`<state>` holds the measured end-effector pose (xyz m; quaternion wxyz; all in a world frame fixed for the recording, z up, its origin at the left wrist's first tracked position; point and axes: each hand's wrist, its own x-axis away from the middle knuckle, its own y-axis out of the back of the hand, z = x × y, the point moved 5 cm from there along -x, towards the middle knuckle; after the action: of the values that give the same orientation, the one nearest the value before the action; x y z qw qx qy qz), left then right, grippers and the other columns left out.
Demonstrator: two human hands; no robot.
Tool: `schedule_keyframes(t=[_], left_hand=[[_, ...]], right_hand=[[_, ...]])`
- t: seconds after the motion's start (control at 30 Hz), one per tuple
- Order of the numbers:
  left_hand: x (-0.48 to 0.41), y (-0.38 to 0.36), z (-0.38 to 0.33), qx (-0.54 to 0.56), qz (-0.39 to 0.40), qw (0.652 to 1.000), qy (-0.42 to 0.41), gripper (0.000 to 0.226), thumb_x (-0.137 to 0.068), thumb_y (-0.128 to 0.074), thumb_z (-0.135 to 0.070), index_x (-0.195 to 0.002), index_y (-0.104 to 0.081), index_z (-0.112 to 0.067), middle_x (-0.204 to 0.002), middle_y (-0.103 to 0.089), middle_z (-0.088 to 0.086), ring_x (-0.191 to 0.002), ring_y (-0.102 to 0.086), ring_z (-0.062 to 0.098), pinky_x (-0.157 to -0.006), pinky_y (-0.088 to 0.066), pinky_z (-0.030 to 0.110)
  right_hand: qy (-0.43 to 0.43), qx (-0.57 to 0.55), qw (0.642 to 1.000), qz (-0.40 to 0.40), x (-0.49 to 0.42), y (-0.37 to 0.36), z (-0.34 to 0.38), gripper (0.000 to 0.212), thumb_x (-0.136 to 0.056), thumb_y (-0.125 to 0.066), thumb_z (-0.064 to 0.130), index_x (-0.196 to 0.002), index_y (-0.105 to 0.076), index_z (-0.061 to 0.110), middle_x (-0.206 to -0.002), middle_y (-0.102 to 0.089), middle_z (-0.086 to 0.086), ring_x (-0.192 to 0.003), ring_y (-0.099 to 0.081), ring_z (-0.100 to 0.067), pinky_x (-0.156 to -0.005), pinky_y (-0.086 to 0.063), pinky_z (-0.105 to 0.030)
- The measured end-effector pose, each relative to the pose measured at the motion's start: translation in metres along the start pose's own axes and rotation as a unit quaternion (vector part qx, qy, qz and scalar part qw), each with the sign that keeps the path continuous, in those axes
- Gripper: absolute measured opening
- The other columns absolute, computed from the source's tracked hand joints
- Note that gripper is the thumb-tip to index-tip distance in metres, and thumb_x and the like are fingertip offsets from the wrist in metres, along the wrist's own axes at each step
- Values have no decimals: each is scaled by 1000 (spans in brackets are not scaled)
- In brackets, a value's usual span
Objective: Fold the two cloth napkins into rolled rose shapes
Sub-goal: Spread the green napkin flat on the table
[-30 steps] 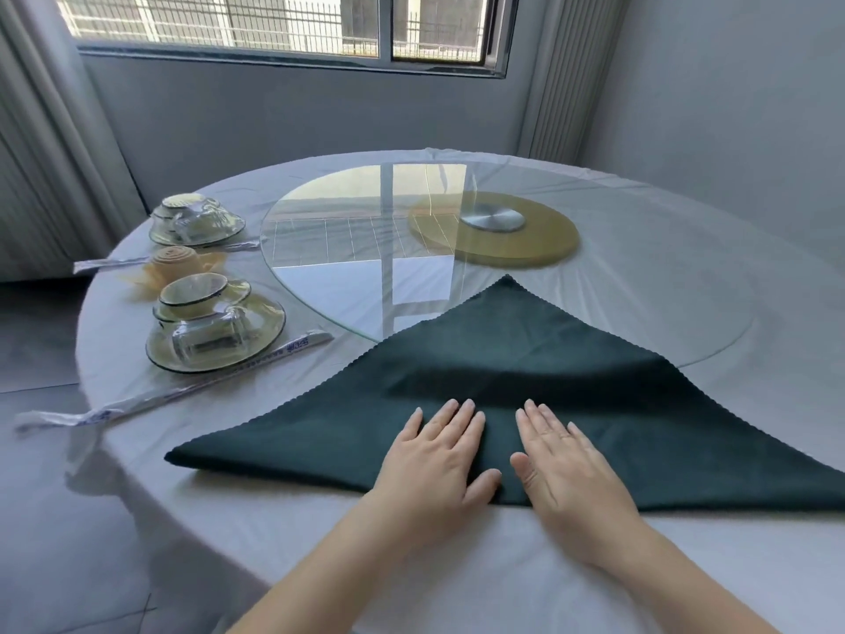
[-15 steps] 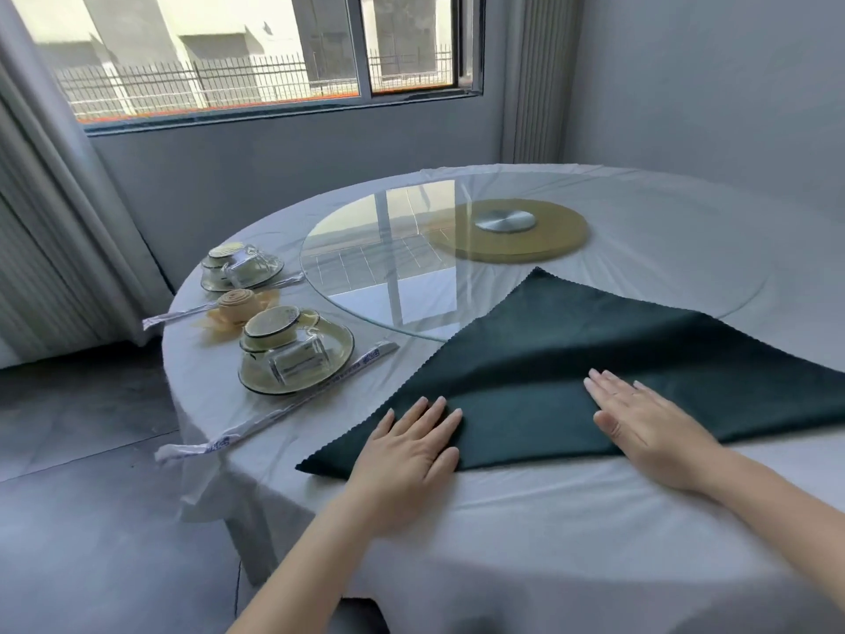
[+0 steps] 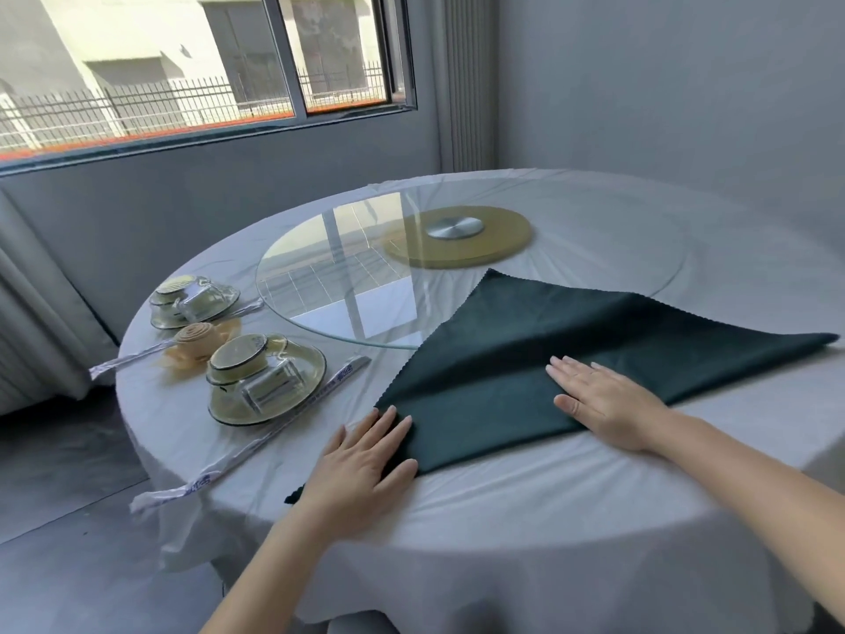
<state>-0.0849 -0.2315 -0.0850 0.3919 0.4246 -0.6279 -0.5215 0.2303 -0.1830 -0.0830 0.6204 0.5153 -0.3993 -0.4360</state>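
Head view only. Dark green napkin (image 3: 526, 359) folded to a triangle, flat on the tablecloth (image 3: 503, 519) by the near edge, tip over the glass turntable (image 3: 329, 286). Left hand (image 3: 361, 464) flat on the left corner, fingers straight, slightly spread, gripping nothing. Right hand (image 3: 608, 400) flat mid-fold, fingers straight, close together. Tan rolled napkin (image 3: 196, 343) already done, between the plates (image 3: 237, 411). Risk: uneven pressing could skew the fold or drag the tablecloth, giving a lopsided roll.

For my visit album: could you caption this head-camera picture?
The left hand and right hand rest flat on a dark green triangle-folded napkin on a white-clothed round table.
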Motion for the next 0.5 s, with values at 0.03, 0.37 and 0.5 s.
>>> schedule_keyframes(t=[0.03,0.37,0.5], left_hand=[[1,0,3,2,0,1000,3,92,-62,9,-84,-146,-2,-46,-148,11,-25,-141,14,0,-116,8,31],[-9,22,-19,28,-29,998,52,73,-78,1,-55,-123,-52,-29,-146,-33,-10,-145,-1,11,-116,4,45],[-47,23,-107,84,-91,992,4,50,-97,-14,-34,-118,-54,-12,-142,-41,-1,-143,-16,15,-116,-7,40]], right_hand=[[1,0,1000,-2,0,0,0,121,-49,31,84,-149,-3,25,-156,2,13,-130,10,11,-111,6,-19],[23,18,1000,-6,-5,-2,-2,83,-82,6,70,-150,-3,23,-156,3,12,-142,6,-1,-114,4,-23],[19,15,1000,0,-3,-2,-1,56,-100,-17,42,-150,-3,21,-157,3,8,-142,6,-2,-114,5,-24]])
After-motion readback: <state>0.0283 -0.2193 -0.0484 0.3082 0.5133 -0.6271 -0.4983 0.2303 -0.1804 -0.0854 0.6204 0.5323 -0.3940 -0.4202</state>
